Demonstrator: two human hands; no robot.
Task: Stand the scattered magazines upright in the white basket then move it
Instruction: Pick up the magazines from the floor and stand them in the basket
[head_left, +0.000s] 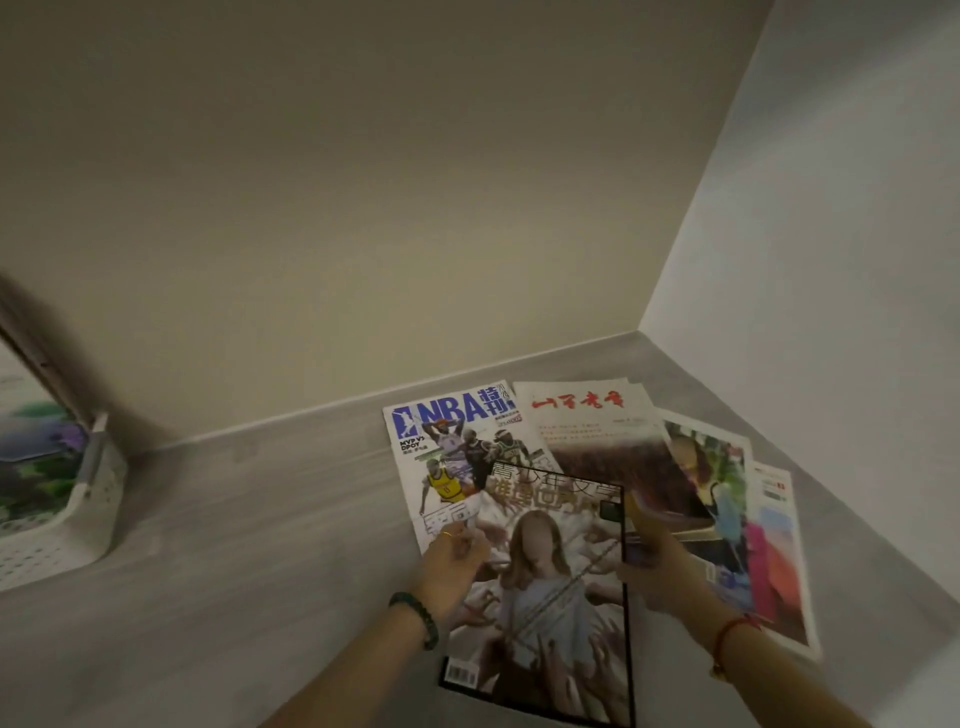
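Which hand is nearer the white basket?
Left. The left hand holds the black-bordered magazine at its left edge, right of the white basket; the right hand holds its right edge, farther off.

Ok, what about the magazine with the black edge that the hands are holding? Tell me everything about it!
The black-edged magazine is thin, glossy paper. Its cover shows a long-haired figure in a pale top with many hands reaching in, big characters across the top and a barcode at the bottom left. The left hand grips its left edge, the right hand its right edge. Cover up, it overlaps the NBA magazine on the grey table.
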